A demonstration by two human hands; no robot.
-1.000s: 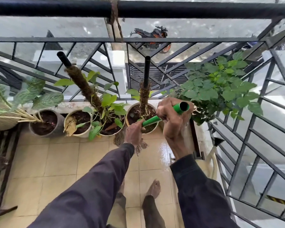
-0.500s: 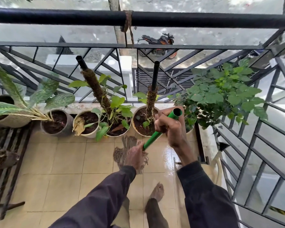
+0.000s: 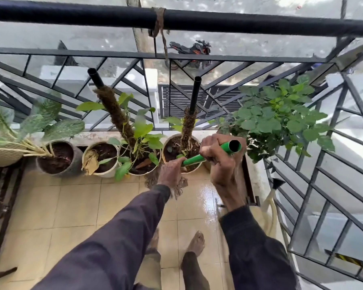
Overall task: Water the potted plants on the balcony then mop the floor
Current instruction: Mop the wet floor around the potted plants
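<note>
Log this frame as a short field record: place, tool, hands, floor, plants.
place: balcony, black metal railing
tool: green mop handle, mop head down by the pots
left hand: grips handle low down
right hand: grips handle near its top end
floor: beige tiles, wet sheen at right
plants: pots along the railing, leafy bush at right

Green-handled mop (image 3: 192, 160) — tilted, stringy head (image 3: 150, 181) on wet cream tiles (image 3: 197, 197) just before the potted plants (image 3: 138, 151)

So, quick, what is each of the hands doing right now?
Left hand: closed round the green mop handle, lower down.
Right hand: closed round the same handle near its top.
</note>
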